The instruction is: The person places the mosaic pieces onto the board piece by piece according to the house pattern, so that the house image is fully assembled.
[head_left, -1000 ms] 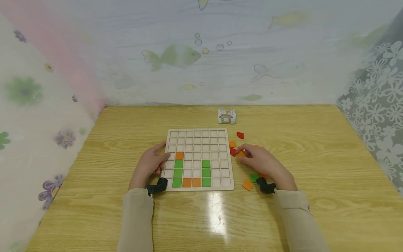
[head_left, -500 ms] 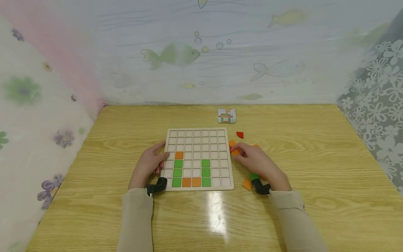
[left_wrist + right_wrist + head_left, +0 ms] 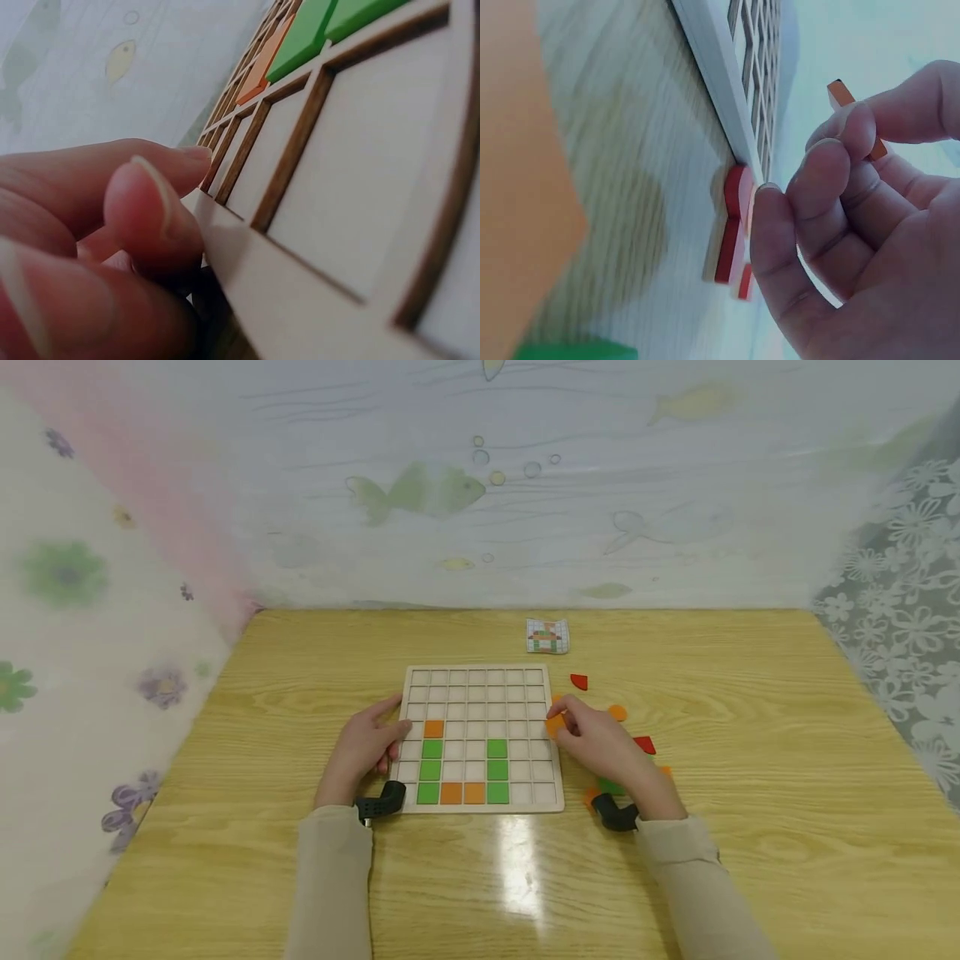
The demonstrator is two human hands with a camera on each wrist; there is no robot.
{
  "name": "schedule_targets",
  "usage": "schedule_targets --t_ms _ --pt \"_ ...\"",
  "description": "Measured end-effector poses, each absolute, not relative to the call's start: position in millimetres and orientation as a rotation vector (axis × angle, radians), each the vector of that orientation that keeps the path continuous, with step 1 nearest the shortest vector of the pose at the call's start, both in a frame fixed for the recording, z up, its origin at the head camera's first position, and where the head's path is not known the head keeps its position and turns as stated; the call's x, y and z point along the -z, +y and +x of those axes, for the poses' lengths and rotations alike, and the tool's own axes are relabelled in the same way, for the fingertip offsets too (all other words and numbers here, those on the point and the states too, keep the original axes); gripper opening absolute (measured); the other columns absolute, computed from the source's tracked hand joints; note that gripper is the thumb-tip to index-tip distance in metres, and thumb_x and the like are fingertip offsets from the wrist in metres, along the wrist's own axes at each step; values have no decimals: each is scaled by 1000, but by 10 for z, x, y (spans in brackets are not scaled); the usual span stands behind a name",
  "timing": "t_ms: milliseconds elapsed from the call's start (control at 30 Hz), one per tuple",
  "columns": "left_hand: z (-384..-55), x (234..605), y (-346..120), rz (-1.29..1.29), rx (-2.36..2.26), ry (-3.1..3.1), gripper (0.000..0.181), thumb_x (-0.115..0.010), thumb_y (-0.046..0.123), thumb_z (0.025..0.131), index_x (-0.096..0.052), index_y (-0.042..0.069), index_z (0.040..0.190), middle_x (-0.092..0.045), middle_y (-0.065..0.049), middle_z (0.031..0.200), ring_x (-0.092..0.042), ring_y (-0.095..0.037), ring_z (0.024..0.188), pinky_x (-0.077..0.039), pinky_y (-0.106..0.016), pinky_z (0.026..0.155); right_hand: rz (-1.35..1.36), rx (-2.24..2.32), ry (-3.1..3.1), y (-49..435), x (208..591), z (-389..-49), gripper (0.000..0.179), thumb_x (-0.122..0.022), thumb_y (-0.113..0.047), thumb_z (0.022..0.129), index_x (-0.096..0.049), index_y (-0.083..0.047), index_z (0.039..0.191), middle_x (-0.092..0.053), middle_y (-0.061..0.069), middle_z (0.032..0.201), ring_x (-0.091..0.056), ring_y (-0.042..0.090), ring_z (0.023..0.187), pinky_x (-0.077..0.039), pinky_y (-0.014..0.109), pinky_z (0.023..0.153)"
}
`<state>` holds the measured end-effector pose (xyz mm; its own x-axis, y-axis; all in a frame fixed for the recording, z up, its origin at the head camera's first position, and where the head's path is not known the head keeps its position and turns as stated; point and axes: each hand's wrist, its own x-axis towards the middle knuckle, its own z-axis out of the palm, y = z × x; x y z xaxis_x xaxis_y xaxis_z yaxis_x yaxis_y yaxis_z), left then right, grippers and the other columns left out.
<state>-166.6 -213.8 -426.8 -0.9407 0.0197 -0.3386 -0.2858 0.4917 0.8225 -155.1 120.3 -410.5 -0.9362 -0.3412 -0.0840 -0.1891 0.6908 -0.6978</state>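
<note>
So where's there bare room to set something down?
Bare tabletop: between the grid board, left sleeve and right sleeve; left of the left hand; and between board and wall, left of the pattern card. Crowded: right of the board, where the right hand pinches an orange tile near loose red and orange tiles.

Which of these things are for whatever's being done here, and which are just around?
Likely for the job:
- grid board
- green tiles laid in it
- orange tile pinched in the right hand
- loose red piece
- picture card

Probably just around:
- table
- painted wall
</note>
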Motion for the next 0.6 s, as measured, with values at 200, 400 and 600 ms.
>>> schedule_targets --t_ms 200,400,600 --pt "-1675 4267 -2120 -242 -1420 2436 54 -59 32 86 -36 32 136 -51 -8 53 -40 -15 35 -41 -30 37 -482 1107 2701 1148 4088 -1539 24 -47 -15 84 -50 -19 108 -41 1 63 -34 15 49 -29 26 47" --pt "-1678 4279 -2126 -227 -1407 2450 54 -58 33 86 -37 31 136 -51 -8 53 -41 -15 35 -40 -29 36 -528 1167 2642 1050 4070 -1554 24 -49 -16 87 -52 -19 111 -47 0 67 -42 15 55 -35 27 51" --pt "-1665 4239 -2117 -226 -1392 2463 53 -57 33 87 -37 30 136 -51 -7 54 -41 -15 36 -40 -29 37 -563 1193 2607 933 4102 -1589 22 -53 -20 88 -55 -21 110 -52 -2 72 -47 15 61 -39 29 57"
